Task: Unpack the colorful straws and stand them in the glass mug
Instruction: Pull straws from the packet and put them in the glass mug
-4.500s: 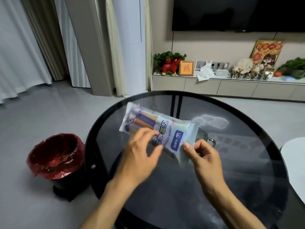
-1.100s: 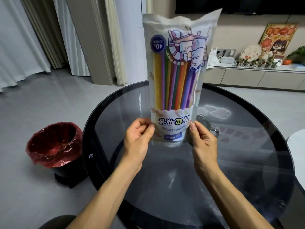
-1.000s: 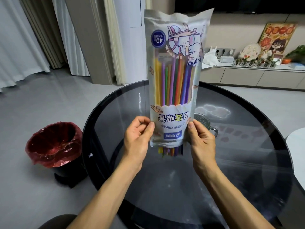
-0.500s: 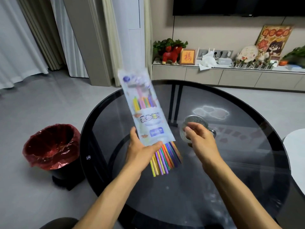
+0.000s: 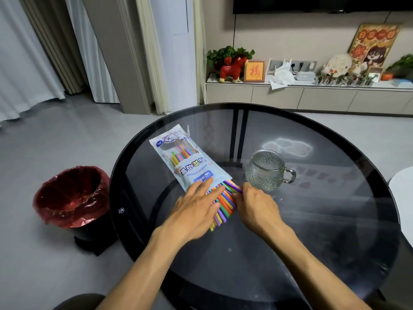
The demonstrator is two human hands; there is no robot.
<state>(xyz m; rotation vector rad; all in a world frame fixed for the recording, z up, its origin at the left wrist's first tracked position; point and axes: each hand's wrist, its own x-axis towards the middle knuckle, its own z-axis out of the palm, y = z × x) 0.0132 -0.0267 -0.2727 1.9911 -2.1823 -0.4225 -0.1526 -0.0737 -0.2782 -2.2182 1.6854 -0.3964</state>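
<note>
The printed straw bag [image 5: 190, 162] lies flat on the round dark glass table [image 5: 312, 220], its open end toward me. A bundle of colorful straws [image 5: 224, 202] sticks halfway out of that end onto the glass. My left hand [image 5: 194, 209] rests with straight fingers on the straws and the bag's mouth. Fingers of my right hand [image 5: 257, 206] curl round the bundle's right edge, at a purple straw. The empty textured glass mug [image 5: 266, 171] stands upright just right of the bag, handle pointing right.
A bin with a red liner [image 5: 71, 195] stands on the floor left of the table. A white surface [image 5: 402, 198] shows at the right edge. A low TV cabinet [image 5: 312, 97] with ornaments runs along the far wall.
The bag, held upright in both hands a second ago, tipped and now lies on the table. Straws slid out of its lower end. My right hand left the mug and came to the straws.
</note>
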